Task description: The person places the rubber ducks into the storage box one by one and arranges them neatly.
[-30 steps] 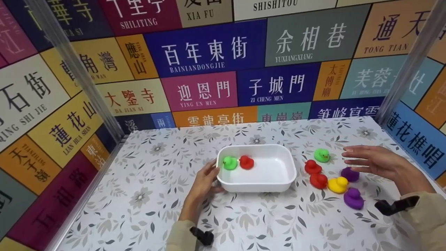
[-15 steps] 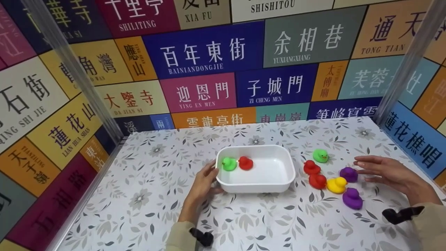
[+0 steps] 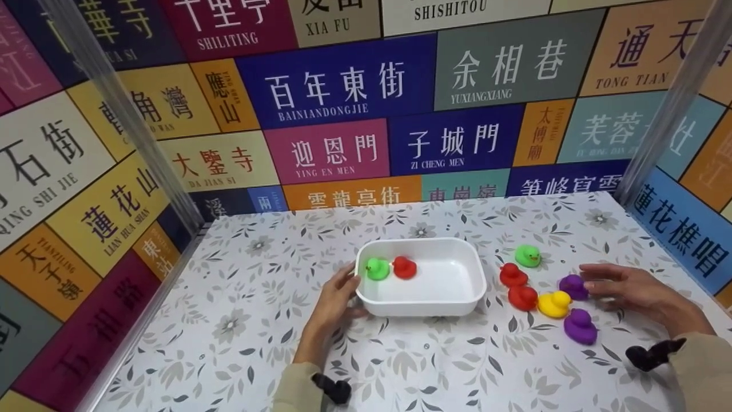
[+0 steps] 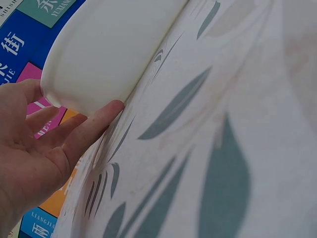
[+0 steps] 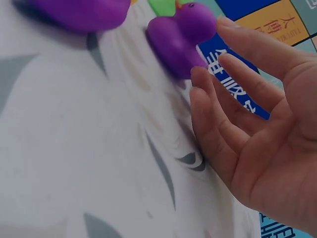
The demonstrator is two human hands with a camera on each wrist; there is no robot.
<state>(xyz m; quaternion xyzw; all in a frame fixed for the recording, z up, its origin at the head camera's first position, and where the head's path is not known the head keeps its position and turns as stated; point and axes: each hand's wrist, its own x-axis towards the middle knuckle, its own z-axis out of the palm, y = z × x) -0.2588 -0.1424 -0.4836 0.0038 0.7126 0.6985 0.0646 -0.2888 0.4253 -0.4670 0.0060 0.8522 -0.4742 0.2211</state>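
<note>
My left hand [image 3: 333, 294] rests its fingertips against the left end of a white plastic tub [image 3: 426, 308]. The left wrist view shows one finger at the tub's rim and another low on its side, by the table. A green rubber duck [image 3: 377, 269] and a red one [image 3: 405, 267] sit inside, toward the left. My right hand [image 3: 635, 289] is spread with its fingertips right at the far purple rubber duck [image 3: 572, 287]. In the right wrist view, that purple duck [image 5: 181, 39] stands upright beside the loosely bent fingers.
Near the purple duck stand a yellow duck [image 3: 554, 304], a second purple duck [image 3: 580, 327], two red ducks [image 3: 513, 275] and a green duck [image 3: 527, 256]. A leaf-patterned cloth [image 3: 229, 355] covers the table. Behind rises a wall of coloured sign panels [image 3: 337, 80].
My right hand has drawn back from over the far purple duck, then come down and slightly left beside it. The left hand, tub and ducks have stayed in place.
</note>
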